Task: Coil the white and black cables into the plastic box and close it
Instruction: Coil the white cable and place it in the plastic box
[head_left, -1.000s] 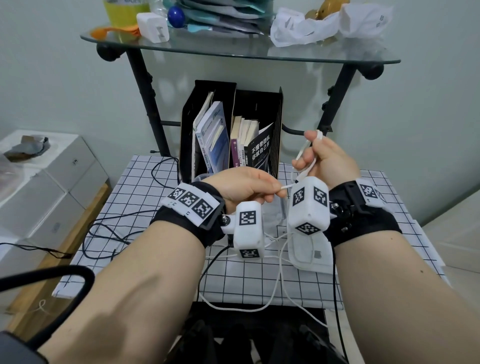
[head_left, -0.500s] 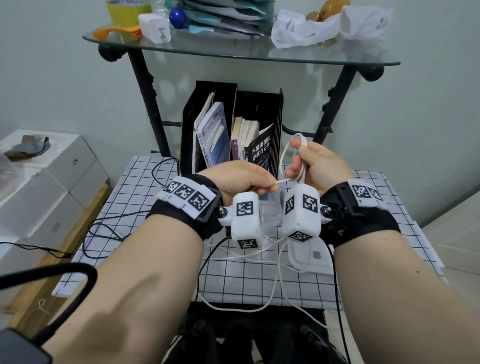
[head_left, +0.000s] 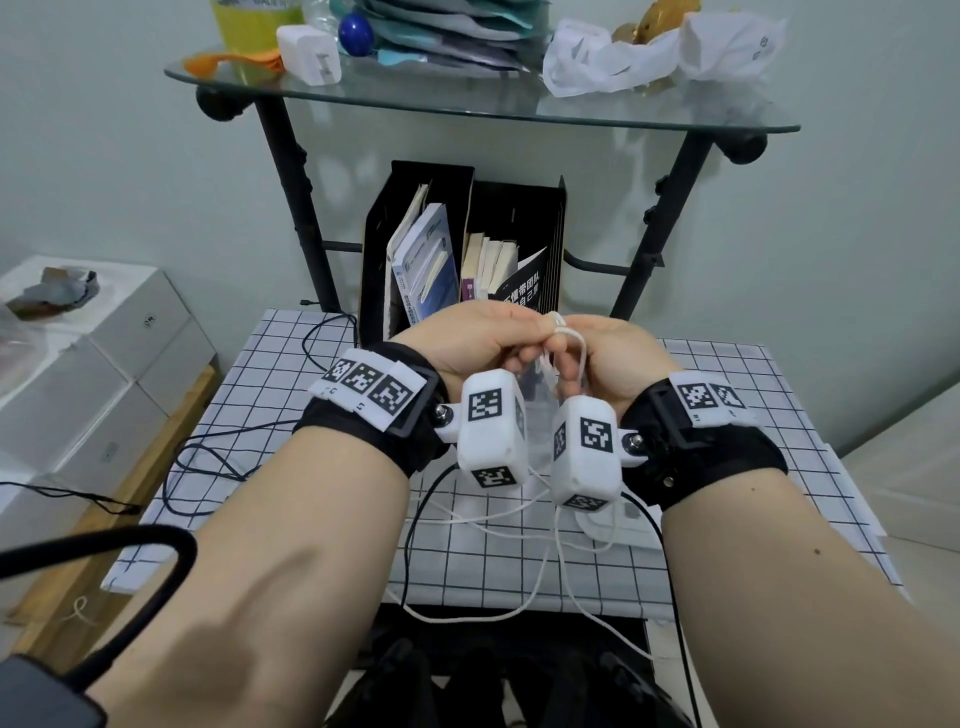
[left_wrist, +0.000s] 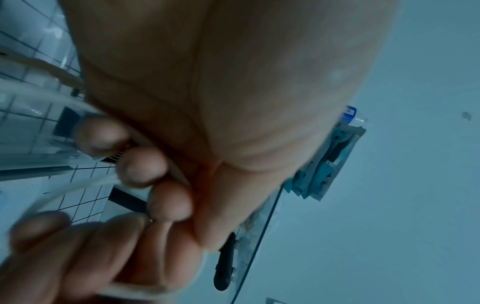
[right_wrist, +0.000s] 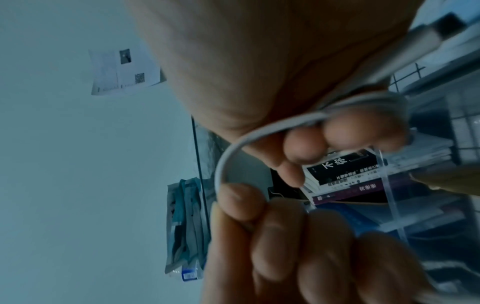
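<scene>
My left hand (head_left: 511, 358) and right hand (head_left: 569, 366) meet above the middle of the checked table (head_left: 727, 467). Both pinch the white cable (head_left: 566, 340), which is looped round the right hand's fingers (right_wrist: 363, 131). The loop (right_wrist: 228, 156) shows clearly in the right wrist view. In the left wrist view the cable (left_wrist: 78, 189) is blurred beside my curled left fingers (left_wrist: 145, 164). Its loose length (head_left: 540, 587) hangs over the table's front edge. The black cable (head_left: 208, 454) lies loose on the table's left side. Below the hands stands the clear plastic box (head_left: 537, 415), its lid (head_left: 608, 525) flat nearby.
A black file holder (head_left: 415, 234) with books stands at the back of the table. Above it is a cluttered glass shelf (head_left: 467, 104) on black legs. White boxes (head_left: 104, 364) are stacked to the left. A thick black cord (head_left: 130, 551) crosses the lower left.
My right hand has come down and leftward to meet the left hand. The white cable, stretched between the hands before, is now gathered into a small loop at the fingers.
</scene>
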